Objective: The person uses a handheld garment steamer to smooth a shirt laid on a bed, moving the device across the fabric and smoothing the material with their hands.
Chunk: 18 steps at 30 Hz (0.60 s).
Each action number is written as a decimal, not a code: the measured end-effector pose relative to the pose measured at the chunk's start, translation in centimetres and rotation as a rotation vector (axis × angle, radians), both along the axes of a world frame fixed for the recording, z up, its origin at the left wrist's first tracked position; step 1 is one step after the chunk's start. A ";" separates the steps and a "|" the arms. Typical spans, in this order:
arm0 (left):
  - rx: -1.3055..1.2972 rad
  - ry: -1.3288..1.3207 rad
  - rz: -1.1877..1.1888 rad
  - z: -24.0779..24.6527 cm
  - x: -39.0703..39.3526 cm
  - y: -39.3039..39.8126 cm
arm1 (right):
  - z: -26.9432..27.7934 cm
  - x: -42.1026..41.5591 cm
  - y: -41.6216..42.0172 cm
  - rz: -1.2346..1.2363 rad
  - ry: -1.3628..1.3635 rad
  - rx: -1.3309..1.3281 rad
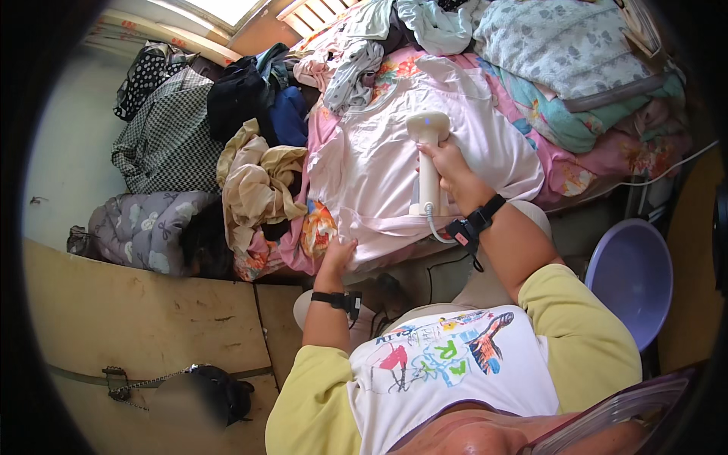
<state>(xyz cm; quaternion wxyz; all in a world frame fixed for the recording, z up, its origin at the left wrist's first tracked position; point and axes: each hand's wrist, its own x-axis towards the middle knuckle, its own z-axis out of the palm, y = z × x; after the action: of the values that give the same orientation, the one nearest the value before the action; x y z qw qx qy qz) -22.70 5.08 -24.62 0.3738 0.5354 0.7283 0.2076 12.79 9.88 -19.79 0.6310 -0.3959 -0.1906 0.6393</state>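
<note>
A pale pink shirt (381, 153) lies spread on a bed with a pink floral sheet (574, 179). My right hand (447, 163) grips the handle of a white handheld garment steamer (427, 128), whose head rests over the middle of the shirt. A small light on the steamer glows blue. From the base of its handle a ribbed cord (433, 224) curves down past my wrist. At the near left edge of the shirt, my left hand (340, 254) pinches the fabric; its fingertips are partly hidden.
Crumpled beige cloth (259, 176), a dark garment (242, 96) and a houndstooth cloth (170, 136) lie left. Folded bedding (563, 51) is piled at the back right. A purple basin (628, 284) stands right of me. A white cable (671, 170) runs along the right side.
</note>
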 end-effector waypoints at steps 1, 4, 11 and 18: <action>-0.034 -0.068 0.022 0.2 0.0 -0.7 | -0.2 -0.1 0.0 0.003 -0.030 0.015; -0.060 -0.227 0.114 1.0 0.4 -1.7 | -0.6 -0.3 -0.2 -0.009 -0.088 0.024; 0.316 -0.211 0.134 1.6 -1.7 3.9 | -0.7 -0.9 -0.5 -0.039 -0.148 -0.023; 0.472 0.164 0.156 0.8 -1.7 9.5 | 0.1 -2.3 0.0 -0.011 -0.109 0.005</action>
<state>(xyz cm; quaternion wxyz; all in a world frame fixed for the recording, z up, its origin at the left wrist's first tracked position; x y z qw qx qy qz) -24.41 14.59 -23.80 0.1614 0.5651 0.7266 0.3558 10.46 9.87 -19.74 0.6243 -0.4294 -0.2243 0.6128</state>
